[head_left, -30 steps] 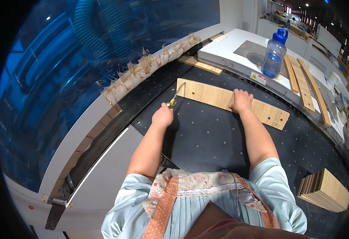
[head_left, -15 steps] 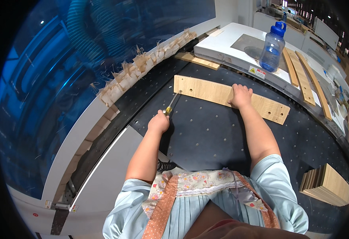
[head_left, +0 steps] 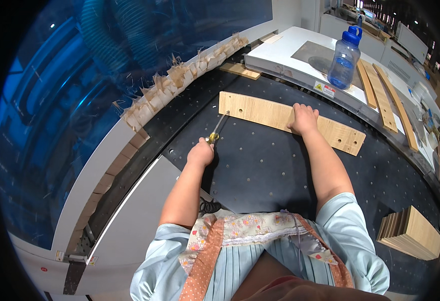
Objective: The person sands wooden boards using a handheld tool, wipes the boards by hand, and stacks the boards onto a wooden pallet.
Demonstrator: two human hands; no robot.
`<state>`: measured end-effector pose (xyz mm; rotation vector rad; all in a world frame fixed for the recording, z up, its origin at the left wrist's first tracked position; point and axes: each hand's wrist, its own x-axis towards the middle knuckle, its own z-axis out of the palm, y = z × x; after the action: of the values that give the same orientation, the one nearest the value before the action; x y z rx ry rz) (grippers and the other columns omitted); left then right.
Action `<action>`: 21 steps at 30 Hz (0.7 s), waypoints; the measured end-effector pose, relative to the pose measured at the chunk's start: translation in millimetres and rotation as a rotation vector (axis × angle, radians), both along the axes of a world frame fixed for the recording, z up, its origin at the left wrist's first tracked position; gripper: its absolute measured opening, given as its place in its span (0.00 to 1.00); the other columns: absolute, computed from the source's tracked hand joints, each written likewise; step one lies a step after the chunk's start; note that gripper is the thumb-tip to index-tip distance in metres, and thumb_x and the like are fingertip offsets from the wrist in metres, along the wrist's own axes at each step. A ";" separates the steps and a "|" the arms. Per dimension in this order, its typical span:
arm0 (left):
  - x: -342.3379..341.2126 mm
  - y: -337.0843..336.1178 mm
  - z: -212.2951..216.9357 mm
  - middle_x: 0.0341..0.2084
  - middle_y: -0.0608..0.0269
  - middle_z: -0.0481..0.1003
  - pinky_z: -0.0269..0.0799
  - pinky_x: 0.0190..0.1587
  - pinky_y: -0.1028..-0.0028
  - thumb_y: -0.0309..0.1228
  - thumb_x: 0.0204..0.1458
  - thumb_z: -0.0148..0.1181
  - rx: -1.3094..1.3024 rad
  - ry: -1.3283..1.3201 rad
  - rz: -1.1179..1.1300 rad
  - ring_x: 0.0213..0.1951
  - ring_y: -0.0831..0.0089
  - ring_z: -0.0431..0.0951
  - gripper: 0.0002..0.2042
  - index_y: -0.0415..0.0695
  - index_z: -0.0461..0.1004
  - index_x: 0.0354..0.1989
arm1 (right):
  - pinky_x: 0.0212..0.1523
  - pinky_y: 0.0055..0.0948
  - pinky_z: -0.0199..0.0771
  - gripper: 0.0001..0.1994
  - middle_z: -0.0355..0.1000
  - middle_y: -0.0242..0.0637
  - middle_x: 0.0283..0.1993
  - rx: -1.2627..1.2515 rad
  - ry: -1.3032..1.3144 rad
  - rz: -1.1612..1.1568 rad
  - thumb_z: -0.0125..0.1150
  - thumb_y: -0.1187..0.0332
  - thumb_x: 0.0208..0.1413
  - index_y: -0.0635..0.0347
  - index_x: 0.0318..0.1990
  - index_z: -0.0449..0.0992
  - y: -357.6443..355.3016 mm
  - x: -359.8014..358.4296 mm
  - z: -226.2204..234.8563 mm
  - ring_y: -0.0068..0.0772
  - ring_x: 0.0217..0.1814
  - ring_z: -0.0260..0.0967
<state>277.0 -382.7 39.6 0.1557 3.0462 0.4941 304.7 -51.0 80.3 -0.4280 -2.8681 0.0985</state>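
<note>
Two bare hands are working a long wooden board (head_left: 280,118) lying flat on a dark perforated table (head_left: 260,170), directly ahead of the person. The board's long axis is running from upper left to lower right across the view, with small drilled holes showing near each end. The right hand (head_left: 304,118) is pressing down on the board near its middle, fingers curled over the far edge. The left hand (head_left: 200,153) is closing in a fist around the yellow handle of a screwdriver (head_left: 217,128), whose shaft is pointing up and to the right, its tip sitting just at the board's near left corner. That left end is lying closer to the left hand; the right end is stretching well beyond the right hand. A blue water bottle (head_left: 345,51) is standing on a white machine top (head_left: 290,47) beyond the board, loose wooden slats (head_left: 380,95) are lying beside it, and a stack of boards (head_left: 413,234) is sitting at the table's right edge.
</note>
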 end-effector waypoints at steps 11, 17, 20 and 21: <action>3.7 1.2 -0.9 0.34 0.39 0.73 0.69 0.42 0.57 0.40 0.55 0.45 -0.001 -0.025 -0.021 0.39 0.47 0.74 0.19 0.32 0.61 0.41 | 0.52 0.42 0.54 0.27 0.68 0.33 0.45 0.013 -0.014 -0.003 0.72 0.59 0.32 0.52 0.42 0.68 1.1 0.9 -1.2 0.37 0.52 0.61; 2.2 -0.2 3.0 0.34 0.39 0.73 0.69 0.42 0.57 0.40 0.55 0.46 -0.018 -0.027 -0.032 0.40 0.47 0.74 0.18 0.33 0.61 0.41 | 0.52 0.43 0.54 0.27 0.67 0.33 0.45 0.011 -0.003 -0.002 0.72 0.59 0.33 0.52 0.43 0.67 -0.4 0.9 -1.9 0.37 0.53 0.61; 4.7 -4.2 -4.3 0.33 0.40 0.73 0.69 0.41 0.57 0.39 0.55 0.46 -0.017 0.008 -0.038 0.38 0.47 0.74 0.18 0.33 0.61 0.41 | 0.51 0.43 0.57 0.27 0.68 0.34 0.45 0.025 -0.047 -0.014 0.71 0.60 0.33 0.52 0.43 0.67 -5.3 0.9 0.7 0.38 0.52 0.63; 3.2 -3.5 -2.9 0.32 0.40 0.74 0.69 0.40 0.57 0.39 0.55 0.46 -0.013 0.021 -0.052 0.37 0.47 0.74 0.18 0.33 0.61 0.41 | 0.50 0.44 0.60 0.26 0.69 0.35 0.44 0.022 -0.071 -0.019 0.71 0.61 0.34 0.53 0.43 0.67 -7.7 2.2 9.9 0.39 0.51 0.64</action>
<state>280.2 -386.2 36.7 0.2398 3.0562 0.4722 306.9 -58.7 90.1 -0.4633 -2.9314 0.0493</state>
